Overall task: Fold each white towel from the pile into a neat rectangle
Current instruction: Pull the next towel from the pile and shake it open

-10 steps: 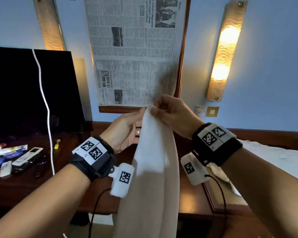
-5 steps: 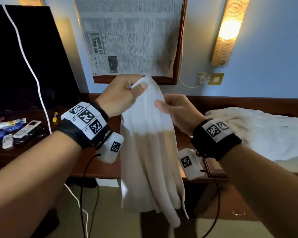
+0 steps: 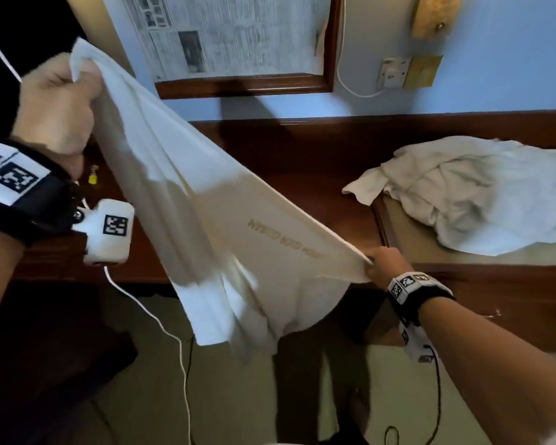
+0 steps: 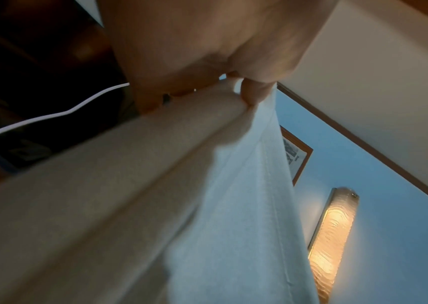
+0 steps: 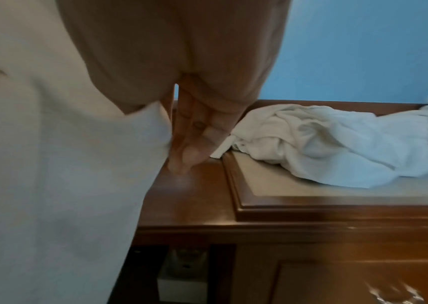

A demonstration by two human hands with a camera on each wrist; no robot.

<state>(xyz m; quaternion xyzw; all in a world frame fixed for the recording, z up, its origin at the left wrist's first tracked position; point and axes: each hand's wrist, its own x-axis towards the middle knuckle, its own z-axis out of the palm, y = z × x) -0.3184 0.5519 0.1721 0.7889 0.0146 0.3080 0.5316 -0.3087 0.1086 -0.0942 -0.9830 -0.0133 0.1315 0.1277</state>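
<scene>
A white towel [image 3: 212,213] with faint gold lettering stretches diagonally in the air in front of the dark wooden desk [image 3: 302,162]. My left hand [image 3: 61,101] grips one corner high at the upper left; the left wrist view shows its fingers [image 4: 254,92] curled round the bunched cloth [image 4: 155,205]. My right hand [image 3: 379,263] pinches the opposite corner low at the right, just above the desk's front edge. In the right wrist view its fingers [image 5: 194,139] press flat against the towel [image 5: 51,164]. The rest hangs slack below. A pile of crumpled white towels [image 3: 469,194] lies at the right.
A framed newspaper [image 3: 225,36] hangs on the blue wall above the desk, with a wall socket [image 3: 394,70] and a lit lamp [image 4: 332,236] to its right. A dark TV screen [image 3: 20,30] stands at left. White and black cables [image 3: 161,322] trail over the floor.
My hands have moved far apart: the left rose to the upper left, the right slid down along the towel's edge to its far corner, spreading the towel out.
</scene>
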